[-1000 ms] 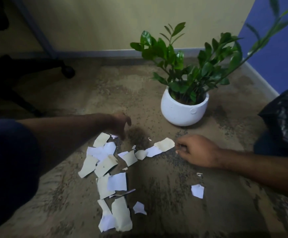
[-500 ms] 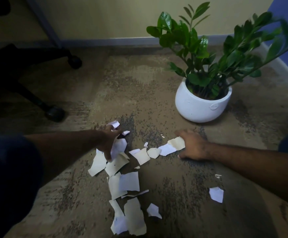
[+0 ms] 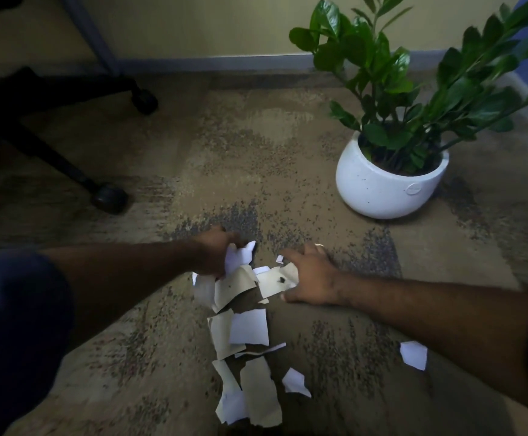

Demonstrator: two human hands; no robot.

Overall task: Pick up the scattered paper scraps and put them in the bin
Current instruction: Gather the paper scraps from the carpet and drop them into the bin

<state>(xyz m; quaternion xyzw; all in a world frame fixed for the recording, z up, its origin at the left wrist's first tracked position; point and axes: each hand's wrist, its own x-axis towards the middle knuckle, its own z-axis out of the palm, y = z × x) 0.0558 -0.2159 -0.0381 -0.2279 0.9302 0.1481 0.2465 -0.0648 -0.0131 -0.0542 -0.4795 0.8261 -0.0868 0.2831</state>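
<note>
On the carpet (image 3: 256, 152), both hands (left hand (image 3: 213, 256), right hand (image 3: 311, 278)) cupped around paper scraps (image 3: 243, 287).

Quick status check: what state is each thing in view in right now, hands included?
Left hand: closed on white scraps.
Right hand: fingers spread, pressing scraps toward the left hand.
Gathered scraps: bunched between the hands, partly lifted.
Near scraps: lying flat on the carpet.
Lone scrap: apart, beside the right forearm.
Plant pot: upright, untouched.
Chair wheel: resting on carpet.
Bin: not in view.
</note>
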